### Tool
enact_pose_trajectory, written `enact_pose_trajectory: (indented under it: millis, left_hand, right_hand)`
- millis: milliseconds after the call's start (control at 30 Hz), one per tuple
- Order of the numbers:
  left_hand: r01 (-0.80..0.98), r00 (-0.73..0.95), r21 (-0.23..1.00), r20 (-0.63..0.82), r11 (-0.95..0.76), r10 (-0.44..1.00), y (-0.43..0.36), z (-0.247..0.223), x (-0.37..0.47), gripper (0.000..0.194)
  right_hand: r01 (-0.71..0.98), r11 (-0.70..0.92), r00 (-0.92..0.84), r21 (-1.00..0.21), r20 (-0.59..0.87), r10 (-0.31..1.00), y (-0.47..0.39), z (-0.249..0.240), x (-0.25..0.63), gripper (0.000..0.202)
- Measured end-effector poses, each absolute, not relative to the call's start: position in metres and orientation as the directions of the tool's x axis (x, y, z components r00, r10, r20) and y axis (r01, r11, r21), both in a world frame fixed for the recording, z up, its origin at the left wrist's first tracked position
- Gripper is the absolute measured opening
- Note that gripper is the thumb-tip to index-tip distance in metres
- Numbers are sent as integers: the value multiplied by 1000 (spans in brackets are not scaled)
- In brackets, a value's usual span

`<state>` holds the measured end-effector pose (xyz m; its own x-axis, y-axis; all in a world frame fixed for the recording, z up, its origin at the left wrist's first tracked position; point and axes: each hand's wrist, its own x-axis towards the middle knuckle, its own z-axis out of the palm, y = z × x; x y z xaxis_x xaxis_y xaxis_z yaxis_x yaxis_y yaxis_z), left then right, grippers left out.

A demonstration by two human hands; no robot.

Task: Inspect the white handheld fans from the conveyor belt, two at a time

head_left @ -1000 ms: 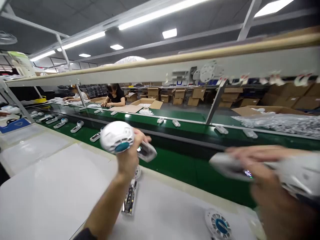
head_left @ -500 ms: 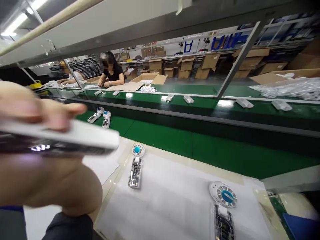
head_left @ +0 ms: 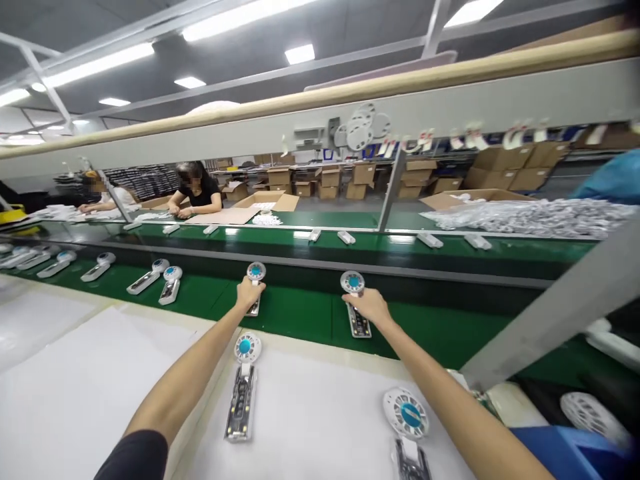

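Note:
My left hand (head_left: 249,293) is closed round the neck of a small handheld fan (head_left: 256,271) over the green belt. To its right, my right hand (head_left: 370,307) grips a second handheld fan (head_left: 353,282) with a white round head and turquoise centre. Its fingers wrap the upper body, and bare circuitry shows below. Nearer me, on the white-covered table (head_left: 310,400), lie two more fans: one fan (head_left: 241,403) left of centre and another fan (head_left: 407,413) at the right, its lower end cut off by the frame.
Several fans (head_left: 170,285) rest along the green belt (head_left: 295,313) on the left. White casings (head_left: 430,240) lie on the farther belt. A grey post (head_left: 545,320) slants up at right, near a blue bin (head_left: 565,453). Two people sit across the line.
A hand close to the camera at left, holding a white casing, has gone from there. Both my arms now stretch forward to fans at the belt. The view has tilted upward.

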<state>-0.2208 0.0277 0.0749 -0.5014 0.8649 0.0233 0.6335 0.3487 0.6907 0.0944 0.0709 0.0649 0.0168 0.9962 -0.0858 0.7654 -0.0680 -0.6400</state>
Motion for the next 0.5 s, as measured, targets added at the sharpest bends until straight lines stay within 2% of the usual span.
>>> enact_pose_trajectory:
  millis: [133,233,300,433,467,500]
  left_hand:
    - [775,-486,503,84,384,870,4,71,-239,41]
    - [835,-435,417,102,359,894,-44,78,-253,43]
    - [847,-397,398,31,353,917,-87,76,-257,48]
    - [779,-329,458,-281,427,901,-156,38,-252,75]
    - [765,-325,474,-300,435,897,-164,25,-250,80]
    - [763,-339,488,-256,423,905,-168,11,-249,81]
  right_hand:
    - [912,-63,-1,-405,-156,988,61,59,94,33]
    - [957,10,-66,-290,-186,980,48,67,93,36]
    - [968,76,-124,-239,-195,973,39,82,90,35]
    - [938,291,-316,-187,-121,941,7,141,80,28]
    - [917,358,-376,-177,-80,923,-5,161,77,26]
    - [891,424,-436,-164,-44,899,-20,181,75,24]
